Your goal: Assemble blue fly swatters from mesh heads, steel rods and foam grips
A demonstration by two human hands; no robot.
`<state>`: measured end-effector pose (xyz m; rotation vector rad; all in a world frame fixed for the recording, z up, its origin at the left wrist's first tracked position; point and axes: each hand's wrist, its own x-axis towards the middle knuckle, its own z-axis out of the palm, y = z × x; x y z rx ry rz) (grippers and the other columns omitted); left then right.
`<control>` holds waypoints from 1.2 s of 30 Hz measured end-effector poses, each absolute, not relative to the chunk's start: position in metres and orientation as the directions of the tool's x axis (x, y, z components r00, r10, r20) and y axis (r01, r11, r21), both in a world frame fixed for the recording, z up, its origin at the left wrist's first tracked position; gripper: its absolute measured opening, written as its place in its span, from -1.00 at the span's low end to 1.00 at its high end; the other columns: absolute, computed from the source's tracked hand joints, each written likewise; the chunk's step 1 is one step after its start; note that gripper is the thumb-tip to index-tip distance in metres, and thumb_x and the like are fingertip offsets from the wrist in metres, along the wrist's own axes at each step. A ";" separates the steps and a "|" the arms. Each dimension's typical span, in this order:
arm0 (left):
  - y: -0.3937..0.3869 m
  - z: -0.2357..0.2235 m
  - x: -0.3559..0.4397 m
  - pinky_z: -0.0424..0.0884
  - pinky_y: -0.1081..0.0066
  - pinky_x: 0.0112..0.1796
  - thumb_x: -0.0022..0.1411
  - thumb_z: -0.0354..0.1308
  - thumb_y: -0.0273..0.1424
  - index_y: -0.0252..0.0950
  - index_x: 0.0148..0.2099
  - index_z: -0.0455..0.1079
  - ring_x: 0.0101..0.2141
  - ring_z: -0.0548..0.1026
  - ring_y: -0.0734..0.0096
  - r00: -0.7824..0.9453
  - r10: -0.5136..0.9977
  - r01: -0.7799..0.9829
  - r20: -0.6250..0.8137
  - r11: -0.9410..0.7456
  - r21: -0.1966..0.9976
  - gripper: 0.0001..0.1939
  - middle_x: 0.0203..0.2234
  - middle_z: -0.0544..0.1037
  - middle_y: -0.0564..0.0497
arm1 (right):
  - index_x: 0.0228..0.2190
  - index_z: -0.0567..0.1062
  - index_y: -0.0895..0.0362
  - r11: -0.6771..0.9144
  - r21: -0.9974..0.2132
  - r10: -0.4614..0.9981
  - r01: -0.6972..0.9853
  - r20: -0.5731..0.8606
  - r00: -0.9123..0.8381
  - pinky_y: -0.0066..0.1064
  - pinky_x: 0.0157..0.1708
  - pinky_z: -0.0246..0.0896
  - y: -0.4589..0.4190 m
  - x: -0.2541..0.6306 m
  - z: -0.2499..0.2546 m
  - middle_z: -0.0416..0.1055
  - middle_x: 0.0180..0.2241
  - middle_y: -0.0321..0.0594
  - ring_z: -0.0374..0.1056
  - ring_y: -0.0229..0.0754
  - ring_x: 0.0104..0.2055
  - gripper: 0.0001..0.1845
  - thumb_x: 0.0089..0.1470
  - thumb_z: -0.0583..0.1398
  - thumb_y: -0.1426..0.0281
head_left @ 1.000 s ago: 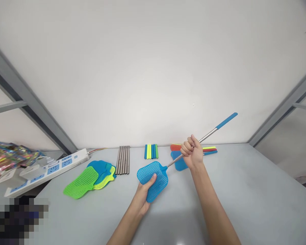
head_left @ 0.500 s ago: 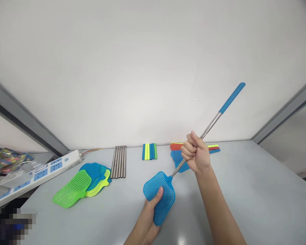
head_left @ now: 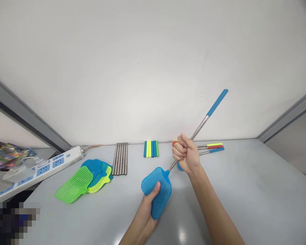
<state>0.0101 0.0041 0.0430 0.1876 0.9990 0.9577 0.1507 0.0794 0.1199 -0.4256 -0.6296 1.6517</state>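
My left hand point(head_left: 148, 207) grips the blue mesh head point(head_left: 156, 190) of a fly swatter from below, thumb on top. My right hand point(head_left: 185, 156) is a fist round the swatter's steel rod point(head_left: 199, 127), which slants up to the right and ends in a blue grip point(head_left: 217, 102). Behind my right hand lie finished swatters point(head_left: 210, 148) with yellow, red and blue grips, their heads mostly hidden.
A pile of green, yellow and blue swatter heads point(head_left: 85, 178) lies at left on the grey table point(head_left: 244, 190). Several steel rods point(head_left: 120, 158) and coloured grip sleeves point(head_left: 151, 148) rest near the wall. A white power strip point(head_left: 40, 168) and shiny packets point(head_left: 5, 154) sit far left.
My right hand has slid down the rod toward the head, and the rod's blue end swung up, then dropped slightly left. The left hand pulled the head nearer to me.
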 end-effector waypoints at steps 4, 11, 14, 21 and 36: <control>0.009 0.052 0.003 0.40 0.38 -0.23 -0.06 0.20 -0.41 -0.28 -0.01 0.23 -0.28 0.47 0.30 0.129 0.824 -0.600 -0.551 0.508 0.618 -0.50 -0.26 0.50 -0.06 | -0.72 -0.03 0.13 -0.065 -0.560 0.986 -0.826 0.092 -0.140 -0.62 -0.81 -0.34 0.082 0.155 0.118 -0.27 -0.78 -0.50 -0.34 -0.44 -0.76 -0.59 0.00 0.03 0.29; 0.009 0.056 0.001 0.34 0.32 -0.14 -0.05 0.19 -0.43 -0.20 0.02 0.19 -0.20 0.43 0.28 0.047 0.873 -0.577 -0.486 0.421 0.700 -0.47 -0.20 0.47 -0.04 | -0.69 0.10 0.14 -0.006 -0.556 0.990 -0.831 0.113 -0.083 -0.62 -0.83 -0.22 0.081 0.158 0.120 -0.17 -0.78 -0.49 -0.22 -0.44 -0.77 -0.68 0.02 0.01 0.31; 0.007 0.054 0.003 0.34 0.32 -0.13 -0.03 0.19 -0.41 -0.19 0.03 0.18 -0.17 0.41 0.27 0.058 0.883 -0.566 -0.465 0.413 0.714 -0.47 -0.17 0.45 -0.03 | -0.65 0.18 0.15 0.046 -0.556 0.992 -0.830 0.122 -0.026 -0.62 -0.84 -0.21 0.083 0.162 0.121 -0.13 -0.77 -0.49 -0.20 -0.45 -0.78 -0.73 0.01 0.03 0.32; 0.007 0.053 0.004 0.33 0.30 -0.13 -0.05 0.20 -0.41 -0.22 0.03 0.18 -0.17 0.40 0.25 0.058 0.897 -0.558 -0.439 0.394 0.730 -0.45 -0.18 0.45 -0.04 | -0.62 0.19 0.15 0.304 -0.486 0.948 -0.819 0.067 0.312 -0.63 -0.81 -0.14 0.086 0.198 0.119 -0.12 -0.77 -0.50 -0.12 -0.47 -0.77 -0.81 -0.04 0.05 0.39; 0.011 0.058 0.003 0.35 0.29 -0.19 -0.17 0.26 -0.40 -0.33 -0.06 0.30 -0.24 0.44 0.19 0.078 0.901 -0.494 -0.426 0.407 0.769 -0.46 -0.25 0.50 -0.11 | -0.63 0.18 0.14 0.440 -0.489 0.880 -0.753 0.068 0.470 -0.61 -0.80 -0.08 0.072 0.257 0.117 -0.10 -0.77 -0.49 -0.08 -0.46 -0.77 -0.84 -0.08 0.04 0.40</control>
